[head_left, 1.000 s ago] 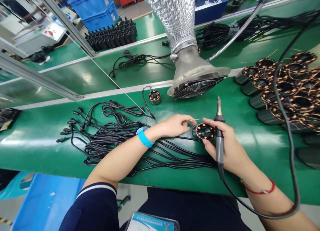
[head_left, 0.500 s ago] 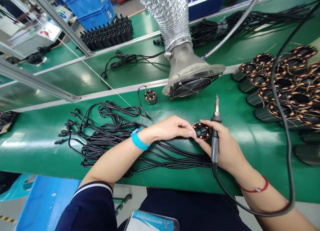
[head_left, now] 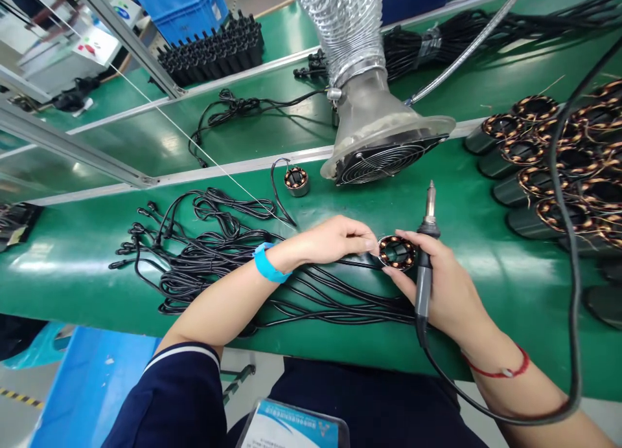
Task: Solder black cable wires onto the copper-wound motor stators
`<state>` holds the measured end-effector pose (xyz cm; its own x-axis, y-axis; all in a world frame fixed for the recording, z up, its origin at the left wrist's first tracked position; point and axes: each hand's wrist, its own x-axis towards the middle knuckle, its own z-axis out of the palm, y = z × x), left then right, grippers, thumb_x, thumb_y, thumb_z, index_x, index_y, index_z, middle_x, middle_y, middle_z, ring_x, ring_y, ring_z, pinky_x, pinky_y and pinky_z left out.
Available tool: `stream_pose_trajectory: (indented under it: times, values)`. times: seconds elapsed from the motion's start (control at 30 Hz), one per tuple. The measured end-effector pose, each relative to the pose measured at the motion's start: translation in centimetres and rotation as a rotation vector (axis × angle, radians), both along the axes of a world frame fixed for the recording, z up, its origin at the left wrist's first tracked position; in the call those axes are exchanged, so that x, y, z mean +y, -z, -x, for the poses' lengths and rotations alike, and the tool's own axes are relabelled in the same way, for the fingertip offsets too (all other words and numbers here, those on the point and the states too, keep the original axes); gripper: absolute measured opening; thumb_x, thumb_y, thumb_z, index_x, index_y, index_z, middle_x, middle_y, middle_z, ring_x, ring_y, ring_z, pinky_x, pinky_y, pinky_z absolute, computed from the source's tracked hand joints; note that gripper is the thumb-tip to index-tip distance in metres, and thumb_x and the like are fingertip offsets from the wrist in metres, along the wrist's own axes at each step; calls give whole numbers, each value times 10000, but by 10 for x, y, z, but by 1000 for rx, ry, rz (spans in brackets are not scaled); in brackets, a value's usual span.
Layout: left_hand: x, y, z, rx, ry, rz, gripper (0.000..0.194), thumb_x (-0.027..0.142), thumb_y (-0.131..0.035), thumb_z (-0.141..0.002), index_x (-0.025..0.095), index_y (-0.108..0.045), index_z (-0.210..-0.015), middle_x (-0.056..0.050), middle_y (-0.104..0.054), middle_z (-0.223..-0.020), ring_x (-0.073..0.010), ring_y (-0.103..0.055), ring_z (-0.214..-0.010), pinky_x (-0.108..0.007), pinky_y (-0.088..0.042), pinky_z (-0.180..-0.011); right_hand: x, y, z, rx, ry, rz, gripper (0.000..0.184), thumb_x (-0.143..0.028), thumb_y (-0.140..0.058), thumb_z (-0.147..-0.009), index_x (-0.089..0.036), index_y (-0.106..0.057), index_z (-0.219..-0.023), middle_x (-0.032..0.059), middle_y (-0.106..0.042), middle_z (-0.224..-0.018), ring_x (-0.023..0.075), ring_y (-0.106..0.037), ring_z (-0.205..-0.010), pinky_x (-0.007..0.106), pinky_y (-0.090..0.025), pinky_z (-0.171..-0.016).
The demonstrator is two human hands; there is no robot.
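A small round motor stator (head_left: 397,252) with copper windings sits between my two hands on the green bench. My left hand (head_left: 335,239), a blue band at its wrist, is closed in a pinch at the stator's left edge, on a fine wire or a black lead. My right hand (head_left: 444,286) grips a soldering iron (head_left: 424,260) upright, tip pointing up and away, while its fingertips steady the stator from the right. The iron's black cord (head_left: 566,254) loops round my right arm.
A bundle of black leads (head_left: 214,260) lies left and under my left forearm. Another stator (head_left: 296,180) rests further back. A fume extractor hood (head_left: 383,144) on a foil duct hangs over the bench. Several wound stators (head_left: 549,163) crowd the right.
My hands and the stator have stayed almost in place. The left fingers have closed in on the stator's edge, and the view has shifted slightly.
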<state>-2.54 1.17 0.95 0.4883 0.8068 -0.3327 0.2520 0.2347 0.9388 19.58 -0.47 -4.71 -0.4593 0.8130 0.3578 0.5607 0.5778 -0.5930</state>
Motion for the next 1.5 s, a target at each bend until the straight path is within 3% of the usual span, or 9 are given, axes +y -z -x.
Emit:
stream_pose_trajectory:
  times: [0.23, 0.4, 0.6, 0.77, 0.9, 1.0, 1.27, 1.37, 1.5]
  values:
    - [1, 3, -4, -2, -194, 51, 122, 229, -584, -871, 111, -609, -852, 47, -524, -686, -69, -454, -650, -223, -377, -682, 0, 1, -2, 40, 52, -36, 491, -519, -586, -902, -216, -532, -1285, 116, -667, -1190, 259, -676, -1010, 399, -569, -845]
    - [0, 8, -5, 107, -17, 93, 51, 153, -639, -803, 116, -606, -791, 47, -549, -694, -77, -456, -672, -229, -366, -690, -1, 1, -1, 61, 68, -6, 489, -499, -594, -901, -228, -523, -1302, 114, -648, -1218, 265, -663, -1049, 420, -563, -884]
    - [5, 12, -7, 3, -234, 37, 143, 78, -564, -815, 111, -600, -681, 30, -573, -700, -65, -477, -688, -212, -376, -724, -1, 0, -2, 32, 53, 40, 497, -492, -594, -895, -246, -513, -1320, 113, -641, -1232, 277, -660, -1032, 449, -562, -864]
    - [2, 7, -6, -244, -143, 165, 180, 234, -571, -863, 114, -599, -732, 46, -504, -640, -42, -354, -536, -200, -259, -534, 2, -2, -2, 42, -84, 78, 480, -444, -588, -904, -229, -503, -1325, 118, -635, -1258, 280, -634, -1124, 456, -534, -951]
    - [0, 5, -4, -116, -204, 121, 165, 259, -606, -852, 122, -579, -763, 55, -499, -656, -43, -382, -577, -190, -311, -588, 5, -1, -4, 49, -45, 81, 490, -463, -580, -906, -221, -505, -1326, 126, -630, -1270, 283, -638, -1118, 463, -534, -942]
    - [0, 5, -2, -16, -88, 97, 139, 227, -662, -803, 114, -589, -768, 40, -541, -701, -64, -454, -662, -214, -377, -688, 7, 0, -5, 44, -23, 79, 504, -466, -580, -905, -217, -502, -1336, 129, -625, -1279, 283, -641, -1113, 467, -538, -933]
    - [-9, -4, -6, 324, 73, -540, 211, 231, -499, -930, 157, -688, -872, -53, -607, -876, -156, -551, -858, -268, -398, -797, 8, 0, -5, 32, -57, -2, 493, -443, -557, -922, -218, -495, -1357, 134, -626, -1266, 274, -640, -1110, 460, -543, -945]
    - [-8, -3, -2, 328, -114, -595, 199, 234, -479, -935, 159, -660, -901, -57, -624, -927, -151, -551, -878, -261, -409, -814, 9, 0, -6, 31, -60, 10, 491, -446, -559, -920, -224, -500, -1353, 128, -632, -1257, 276, -642, -1100, 464, -541, -943]
    - [-2, 0, 5, 120, -466, -494, 261, 383, -435, -955, 170, -585, -940, -18, -585, -859, -108, -513, -780, -220, -416, -745, 12, 2, -8, 29, -43, 49, 498, -437, -570, -911, -225, -499, -1355, 120, -646, -1236, 281, -645, -1091, 477, -537, -946]
